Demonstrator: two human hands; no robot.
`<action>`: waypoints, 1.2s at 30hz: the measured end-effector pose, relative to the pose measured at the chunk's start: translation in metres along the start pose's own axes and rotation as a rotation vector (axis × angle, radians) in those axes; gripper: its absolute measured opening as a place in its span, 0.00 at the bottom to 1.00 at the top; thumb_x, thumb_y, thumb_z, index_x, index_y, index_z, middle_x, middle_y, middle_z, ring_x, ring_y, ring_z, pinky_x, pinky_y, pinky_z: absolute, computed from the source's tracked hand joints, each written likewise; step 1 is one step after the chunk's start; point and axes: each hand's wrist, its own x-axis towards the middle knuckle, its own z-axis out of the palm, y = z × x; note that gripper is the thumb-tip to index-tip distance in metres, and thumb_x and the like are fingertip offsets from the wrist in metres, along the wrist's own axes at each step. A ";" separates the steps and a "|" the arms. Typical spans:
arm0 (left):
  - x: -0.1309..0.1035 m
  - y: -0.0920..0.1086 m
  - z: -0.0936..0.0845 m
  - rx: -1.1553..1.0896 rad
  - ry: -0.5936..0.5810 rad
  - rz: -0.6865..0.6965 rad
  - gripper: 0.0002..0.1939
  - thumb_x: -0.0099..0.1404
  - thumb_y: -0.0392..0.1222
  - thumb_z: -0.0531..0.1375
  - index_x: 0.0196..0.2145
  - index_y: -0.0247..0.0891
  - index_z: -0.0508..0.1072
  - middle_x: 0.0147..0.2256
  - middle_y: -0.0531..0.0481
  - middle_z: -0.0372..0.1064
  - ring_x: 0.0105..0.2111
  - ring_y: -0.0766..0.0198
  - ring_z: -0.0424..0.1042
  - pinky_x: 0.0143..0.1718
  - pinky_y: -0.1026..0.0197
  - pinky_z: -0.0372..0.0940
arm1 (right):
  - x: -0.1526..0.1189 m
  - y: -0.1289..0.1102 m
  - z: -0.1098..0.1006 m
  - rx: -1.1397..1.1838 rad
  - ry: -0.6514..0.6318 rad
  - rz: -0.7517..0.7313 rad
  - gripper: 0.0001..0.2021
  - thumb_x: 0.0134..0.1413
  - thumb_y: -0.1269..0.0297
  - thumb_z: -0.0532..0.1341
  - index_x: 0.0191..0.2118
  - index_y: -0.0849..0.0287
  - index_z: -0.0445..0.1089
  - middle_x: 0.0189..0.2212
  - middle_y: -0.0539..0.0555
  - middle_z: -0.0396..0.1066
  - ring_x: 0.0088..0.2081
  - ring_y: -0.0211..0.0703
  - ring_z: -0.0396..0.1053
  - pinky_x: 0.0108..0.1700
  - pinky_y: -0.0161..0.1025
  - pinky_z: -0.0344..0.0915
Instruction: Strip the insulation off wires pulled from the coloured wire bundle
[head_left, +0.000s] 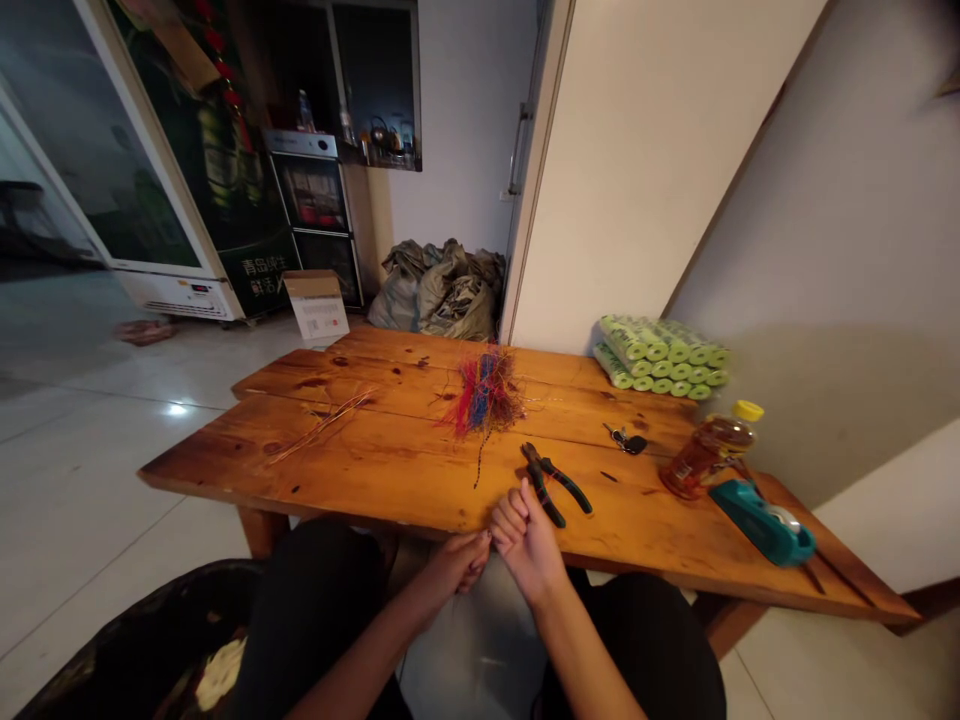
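My left hand (459, 563) is closed in front of the table's near edge, its fingertips close against my right hand (523, 535). The right hand is curled too, thumb up, just below the pliers (553, 484) with dark green handles. Whatever the fingers pinch is too small to make out. Beyond them a bundle of red, blue and brown wires (484, 392) lies on the wooden table (405, 460), with a dark twisted strand trailing toward me. Thin copper-coloured wires (324, 424) rest on the left part of the tabletop.
On the table's right are keys (627, 440), a bottle with a yellow cap (709, 455), a teal tape dispenser (761, 522) and stacked green rolls (660, 357). A black bin (150, 640) stands at lower left. Sacks (442, 290) and a box (316, 303) sit behind the table.
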 end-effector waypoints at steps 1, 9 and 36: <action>0.000 0.001 0.001 0.006 -0.013 0.004 0.24 0.55 0.62 0.53 0.19 0.38 0.54 0.16 0.61 0.43 0.16 0.74 0.40 0.19 0.64 0.36 | -0.001 0.003 0.000 0.006 0.001 0.000 0.21 0.52 0.54 0.60 0.18 0.58 0.50 0.12 0.39 0.39 0.15 0.29 0.34 0.16 0.28 0.44; -0.002 0.013 0.001 -0.041 -0.027 0.002 0.19 0.59 0.56 0.53 0.21 0.37 0.59 0.17 0.61 0.42 0.17 0.73 0.39 0.20 0.65 0.37 | -0.008 -0.031 -0.003 -0.003 0.167 -0.235 0.21 0.55 0.53 0.56 0.18 0.57 0.49 0.12 0.39 0.35 0.14 0.30 0.32 0.14 0.29 0.42; 0.008 0.016 0.014 -0.795 0.232 -0.105 0.18 0.66 0.49 0.47 0.36 0.34 0.71 0.41 0.42 0.69 0.42 0.60 0.69 0.46 0.59 0.60 | -0.017 -0.021 0.005 0.151 0.208 -0.389 0.20 0.60 0.61 0.50 0.18 0.57 0.46 0.12 0.40 0.38 0.14 0.31 0.33 0.14 0.31 0.39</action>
